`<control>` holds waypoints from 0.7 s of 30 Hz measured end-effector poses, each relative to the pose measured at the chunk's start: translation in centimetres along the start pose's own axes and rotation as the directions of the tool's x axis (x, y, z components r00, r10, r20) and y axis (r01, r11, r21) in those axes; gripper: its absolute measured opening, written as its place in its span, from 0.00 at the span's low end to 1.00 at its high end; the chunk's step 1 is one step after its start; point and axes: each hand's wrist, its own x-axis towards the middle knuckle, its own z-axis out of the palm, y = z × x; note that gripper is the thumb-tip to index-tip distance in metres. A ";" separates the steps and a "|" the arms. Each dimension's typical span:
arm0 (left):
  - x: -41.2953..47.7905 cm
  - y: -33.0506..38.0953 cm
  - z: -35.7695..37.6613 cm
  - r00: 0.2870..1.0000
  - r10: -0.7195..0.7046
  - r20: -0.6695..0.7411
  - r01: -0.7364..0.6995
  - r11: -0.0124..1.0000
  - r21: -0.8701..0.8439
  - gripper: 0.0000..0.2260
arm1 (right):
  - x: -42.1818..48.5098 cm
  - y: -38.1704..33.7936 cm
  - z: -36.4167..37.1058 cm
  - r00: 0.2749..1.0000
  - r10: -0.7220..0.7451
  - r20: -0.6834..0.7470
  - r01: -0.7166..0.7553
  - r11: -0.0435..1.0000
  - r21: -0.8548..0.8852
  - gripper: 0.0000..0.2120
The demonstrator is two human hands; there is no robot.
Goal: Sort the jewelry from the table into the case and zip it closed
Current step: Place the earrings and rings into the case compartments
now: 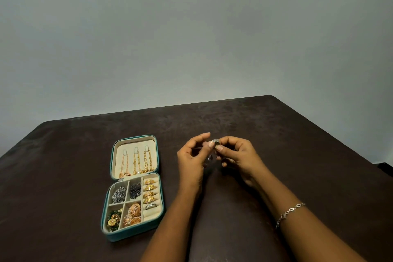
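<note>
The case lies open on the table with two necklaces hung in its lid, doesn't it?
Not two: the head view shows three necklaces hung in the lid. The case does lie open on the table.

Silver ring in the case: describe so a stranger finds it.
Find the open teal case on the dark table. In its near half, the right column holds rings. The silver ring is the nearest one, below four gold rings.
</note>
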 end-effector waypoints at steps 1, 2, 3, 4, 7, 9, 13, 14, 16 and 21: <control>0.0 0.0 0.0 1.000 -0.012 0.020 0.011 1.000 0.006 0.08 | -0.1 -0.1 0.1 1.000 0.003 0.015 -0.003 1.000 -0.001 0.06; 0.0 0.0 0.0 0.999 -0.009 0.034 0.009 1.000 0.016 0.07 | -0.1 -0.1 0.1 1.000 0.006 0.024 -0.006 1.000 0.000 0.06; -0.1 0.0 0.1 0.999 -0.003 0.043 0.002 1.000 0.018 0.06 | -0.1 -0.1 0.1 1.000 0.008 0.028 -0.008 1.000 0.002 0.06; -0.1 0.0 0.1 0.999 -0.001 0.044 0.000 1.000 0.009 0.05 | -0.2 -0.2 0.0 0.999 0.011 0.032 -0.011 1.000 0.004 0.06; -0.2 0.3 0.2 1.000 -0.016 0.027 0.017 1.000 -0.019 0.04 | -0.2 -0.2 -0.2 0.998 0.014 0.057 -0.013 1.000 -0.016 0.04; -0.3 0.5 0.2 0.999 -0.048 0.010 0.048 0.997 -0.059 0.06 | -0.2 -0.3 -0.4 0.998 0.000 0.068 0.004 0.998 -0.057 0.04; -0.1 0.3 0.0 0.996 -0.083 -0.023 0.081 0.993 -0.083 0.07 | -0.1 -0.7 -0.6 0.991 -0.134 -0.002 0.131 0.970 -0.203 0.05; -0.1 0.3 0.0 0.996 -0.089 -0.020 0.087 0.993 -0.084 0.06 | 0.0 -0.8 -0.6 0.986 -0.169 -0.017 0.161 0.962 -0.220 0.06; -0.1 0.3 0.0 0.993 -0.115 0.007 0.115 0.990 -0.087 0.06 | 0.0 -0.8 -0.9 0.978 -0.210 -0.011 0.203 0.956 -0.210 0.09; -0.3 0.2 0.2 0.973 -0.203 0.113 0.214 0.973 -0.088 0.08 | 0.0 -0.8 -1.1 0.966 -0.250 0.067 0.257 0.957 -0.132 0.07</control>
